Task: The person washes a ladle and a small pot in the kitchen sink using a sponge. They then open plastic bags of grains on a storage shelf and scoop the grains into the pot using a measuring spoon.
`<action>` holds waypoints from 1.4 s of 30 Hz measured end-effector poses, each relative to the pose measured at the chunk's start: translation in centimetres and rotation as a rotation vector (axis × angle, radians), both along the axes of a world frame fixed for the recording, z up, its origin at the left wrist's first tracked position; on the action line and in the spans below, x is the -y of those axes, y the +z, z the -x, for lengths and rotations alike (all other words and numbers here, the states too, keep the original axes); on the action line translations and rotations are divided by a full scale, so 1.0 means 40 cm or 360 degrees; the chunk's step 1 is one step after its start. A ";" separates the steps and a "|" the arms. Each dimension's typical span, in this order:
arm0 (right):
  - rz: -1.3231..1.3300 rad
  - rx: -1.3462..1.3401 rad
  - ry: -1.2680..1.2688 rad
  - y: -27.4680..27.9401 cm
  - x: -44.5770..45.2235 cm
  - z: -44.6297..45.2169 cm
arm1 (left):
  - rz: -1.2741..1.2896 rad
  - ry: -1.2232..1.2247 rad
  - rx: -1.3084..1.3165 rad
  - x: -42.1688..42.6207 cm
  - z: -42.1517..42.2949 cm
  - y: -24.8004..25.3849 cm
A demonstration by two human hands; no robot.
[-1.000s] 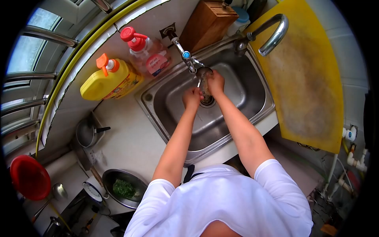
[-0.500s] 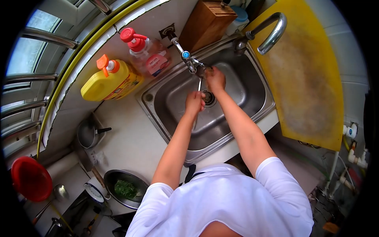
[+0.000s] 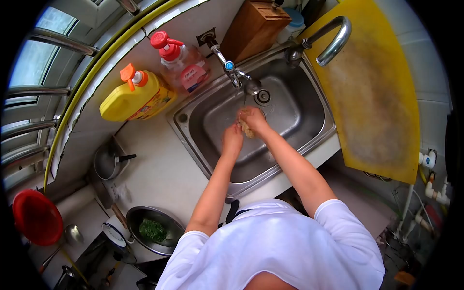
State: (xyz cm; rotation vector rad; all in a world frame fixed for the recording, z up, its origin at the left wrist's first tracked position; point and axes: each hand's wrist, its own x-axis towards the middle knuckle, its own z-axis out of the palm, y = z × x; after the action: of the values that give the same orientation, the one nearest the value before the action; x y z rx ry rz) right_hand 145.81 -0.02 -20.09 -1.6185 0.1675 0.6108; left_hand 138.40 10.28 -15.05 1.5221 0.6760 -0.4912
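Note:
Over the steel sink (image 3: 212, 113), my right hand (image 3: 253, 118) is closed around a beige, lumpy, wet-looking thing (image 3: 248, 129); its kind is unclear, perhaps a sponge or loofah. My left hand (image 3: 233, 137) meets it from the left, fingers pinched against the same thing. Some of it is hidden by the fingers. Just above the hands is the chrome tap (image 3: 232, 72) with a blue-marked knob, and a thin stream seems to fall beneath it. A rounded metal piece (image 3: 253, 87) sits by the tap, beside a ringed round drain fitting (image 3: 262, 97).
A curved faucet (image 3: 338, 41) rises at the sink's back right, before a yellow-edged board (image 3: 382, 96). A pink-labelled pump bottle (image 3: 186, 67) and yellow detergent bottle (image 3: 140, 99) stand left. A pan (image 3: 108, 162), a bowl of greens (image 3: 154, 229) and a red basin (image 3: 37, 217) lie lower left.
Both hands have drawn back from under the tap toward me and come together. The beige thing now shows below the right hand. The ringed fitting near the tap has come into sight.

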 end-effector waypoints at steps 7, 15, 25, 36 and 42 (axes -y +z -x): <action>0.0551 0.0059 -0.0191 -0.019 0.056 -0.061 | -0.1602 -0.0537 0.0355 0.016 0.020 0.105; -0.0369 -0.0355 -0.0549 0.075 0.021 -0.002 | -0.1413 -0.0296 0.0300 0.028 0.041 0.095; 0.0076 -0.0117 -0.0403 0.024 -0.011 0.037 | -0.1287 -0.0193 0.0378 0.007 0.012 0.071; 0.0824 -0.0187 -0.0634 -0.100 0.082 -0.132 | -0.1408 -0.0250 0.0395 -0.005 0.018 0.079; -0.0540 -0.0837 -0.0450 -0.001 0.098 -0.171 | -0.1345 -0.0218 0.0547 -0.028 -0.008 0.050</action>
State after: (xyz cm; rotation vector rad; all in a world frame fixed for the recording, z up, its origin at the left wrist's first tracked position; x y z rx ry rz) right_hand 152.67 -3.94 -20.11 -1.0572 0.6345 0.7860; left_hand 138.71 11.41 -13.04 2.3886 0.5274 -0.0104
